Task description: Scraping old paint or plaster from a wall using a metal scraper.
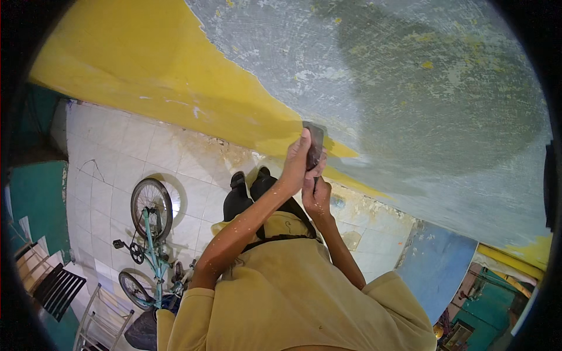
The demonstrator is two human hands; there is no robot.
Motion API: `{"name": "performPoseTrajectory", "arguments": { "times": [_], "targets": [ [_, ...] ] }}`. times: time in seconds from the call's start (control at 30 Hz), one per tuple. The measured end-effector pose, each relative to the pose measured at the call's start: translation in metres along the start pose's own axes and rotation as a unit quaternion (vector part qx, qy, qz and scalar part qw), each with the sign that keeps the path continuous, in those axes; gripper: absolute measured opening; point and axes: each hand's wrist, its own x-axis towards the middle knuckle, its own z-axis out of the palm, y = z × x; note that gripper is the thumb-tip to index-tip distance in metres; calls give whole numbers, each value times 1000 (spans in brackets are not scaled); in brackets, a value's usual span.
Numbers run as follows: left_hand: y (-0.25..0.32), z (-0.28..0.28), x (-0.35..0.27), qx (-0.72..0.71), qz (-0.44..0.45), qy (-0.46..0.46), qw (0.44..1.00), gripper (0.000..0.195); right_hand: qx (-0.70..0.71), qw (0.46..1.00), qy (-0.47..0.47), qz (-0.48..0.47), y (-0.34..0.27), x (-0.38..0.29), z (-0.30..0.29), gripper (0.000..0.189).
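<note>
A flat, dark hand tool, apparently a scraper [315,147], is raised before the wall [246,101], which is part yellow paint and part scraped or coated grey. My left hand [298,151] grips its broad dark part, the thumb lying along the near side and fingertips showing at the far edge. Just below, my right hand [318,197] is closed around its narrow handle. The tool's upper end lies near the ragged border between yellow and grey; whether it touches the wall cannot be told. Pale specks dot both forearms.
A turquoise bicycle [151,245] is on the tiled floor [175,153] at left, near a metal-framed rack or chair [94,320] and a black slatted seat [59,289]. Stained, flaking plaster runs along the wall's foot. A blue panel [434,267] is at right.
</note>
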Motion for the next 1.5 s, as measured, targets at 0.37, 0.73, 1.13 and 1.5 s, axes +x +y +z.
{"name": "performPoseTrajectory", "arguments": {
  "times": [0.37,0.73,1.13,1.5],
  "targets": [
    [-1,1,-1,-18,-37,5,999,52,-36,995,-15,88,-9,-5,-4,18],
    [-8,2,2,-10,-56,11,998,58,-65,993,-35,97,-14,-3,-14,20],
    [3,4,0,-39,-22,-15,999,52,-79,995,-26,55,-21,1,-8,20],
    [1,7,1,-57,-20,-25,998,53,-96,991,-34,90,-17,-4,-17,22]
  ]
}}
